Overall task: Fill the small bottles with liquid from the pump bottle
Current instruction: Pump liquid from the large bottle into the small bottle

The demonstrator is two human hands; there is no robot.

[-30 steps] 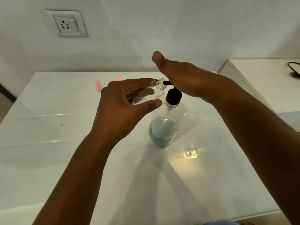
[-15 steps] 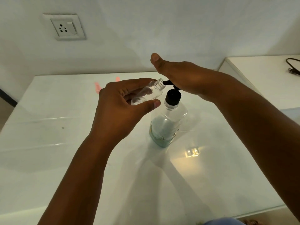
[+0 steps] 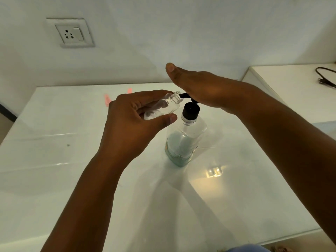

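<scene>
A clear pump bottle (image 3: 183,140) with a black collar and pump head stands on the white table (image 3: 54,160), bluish liquid low inside it. My right hand (image 3: 198,88) lies flat, palm down, on the pump head, hiding most of it; only the black spout tip shows. My left hand (image 3: 132,122) grips a small clear bottle (image 3: 164,108), tilted, its open neck touching the spout tip. The small bottle looks nearly empty.
Two small pink marks (image 3: 107,100) lie far back on the table. A wall socket (image 3: 71,34) sits on the wall at upper left. A second white surface (image 3: 291,88) to the right carries a black cable (image 3: 325,76). A bright light reflection lies right of the pump bottle.
Both hands and the bottles keep the same pose; my right hand stays flat on the pump head. Only the camera view shifts slightly.
</scene>
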